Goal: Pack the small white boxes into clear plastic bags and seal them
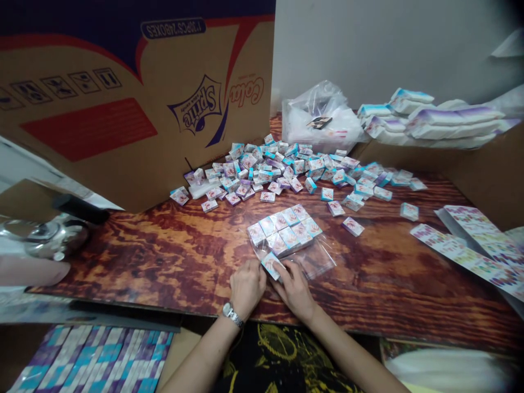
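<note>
At the table's near side, my right hand (pixel 295 290) grips a small white-and-blue box (pixel 271 265), thumb and fingers on its right end. My left hand (pixel 247 285) is curled closed against the box's left side; what its fingers pinch, if anything, is hidden. A silver watch is on the left wrist. Just beyond the hands, a block of similar small boxes (pixel 289 229) lies in two neat rows. A clear plastic bag (pixel 321 261) spreads around and under the block's near side, close to both hands.
Many loose small boxes (pixel 282 169) are heaped at the back. A large carton (pixel 123 120) stands at the left. Clear bags (pixel 323 117) and stacked packs (pixel 454 123) sit at the back right. Sticker-like printed sheets (pixel 470 254) lie right. Packed boxes (pixel 94 357) sit below the table's left edge.
</note>
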Action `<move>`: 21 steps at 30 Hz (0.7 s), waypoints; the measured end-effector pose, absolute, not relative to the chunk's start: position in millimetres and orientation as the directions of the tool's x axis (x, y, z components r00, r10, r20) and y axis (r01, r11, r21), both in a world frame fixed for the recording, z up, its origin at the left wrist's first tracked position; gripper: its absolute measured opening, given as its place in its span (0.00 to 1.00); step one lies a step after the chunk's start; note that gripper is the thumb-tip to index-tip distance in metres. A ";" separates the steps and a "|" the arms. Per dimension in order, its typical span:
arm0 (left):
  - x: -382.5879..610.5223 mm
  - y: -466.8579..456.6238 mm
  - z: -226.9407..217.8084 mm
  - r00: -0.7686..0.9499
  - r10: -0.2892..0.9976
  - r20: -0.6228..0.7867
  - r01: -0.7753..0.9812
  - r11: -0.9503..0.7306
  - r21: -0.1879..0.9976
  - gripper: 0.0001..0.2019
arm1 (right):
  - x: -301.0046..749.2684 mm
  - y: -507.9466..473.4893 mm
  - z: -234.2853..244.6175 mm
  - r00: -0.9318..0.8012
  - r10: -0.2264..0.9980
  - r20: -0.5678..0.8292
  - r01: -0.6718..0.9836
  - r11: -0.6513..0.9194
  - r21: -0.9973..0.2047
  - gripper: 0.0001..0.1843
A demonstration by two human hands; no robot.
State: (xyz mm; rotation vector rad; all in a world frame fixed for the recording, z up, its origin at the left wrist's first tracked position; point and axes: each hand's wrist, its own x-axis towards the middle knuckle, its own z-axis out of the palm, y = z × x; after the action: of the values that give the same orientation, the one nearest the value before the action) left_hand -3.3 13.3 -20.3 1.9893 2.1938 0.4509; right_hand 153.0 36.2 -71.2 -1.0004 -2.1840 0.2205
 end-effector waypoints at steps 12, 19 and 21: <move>-0.2 6.6 -25.0 -0.039 0.985 0.170 0.946 -0.018 0.324 0.06 | 146.5 37.3 -61.7 -0.423 0.771 0.476 0.614 0.631 -0.475 0.21; -3.1 6.3 -27.7 -0.047 0.984 0.174 0.932 -0.019 0.361 0.06 | 173.0 33.6 -57.3 -0.605 0.667 0.434 0.543 0.745 -0.387 0.09; -2.3 6.2 -27.6 -0.038 0.984 0.172 0.934 -0.027 0.356 0.06 | 169.0 40.0 -56.2 -0.677 0.631 0.380 0.527 0.775 -0.348 0.12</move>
State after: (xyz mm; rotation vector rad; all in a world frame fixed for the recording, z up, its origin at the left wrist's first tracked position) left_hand -2.3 6.2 -27.6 2.0830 2.0949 0.5760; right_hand 169.0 40.0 -56.2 -0.8684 -2.4818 0.2873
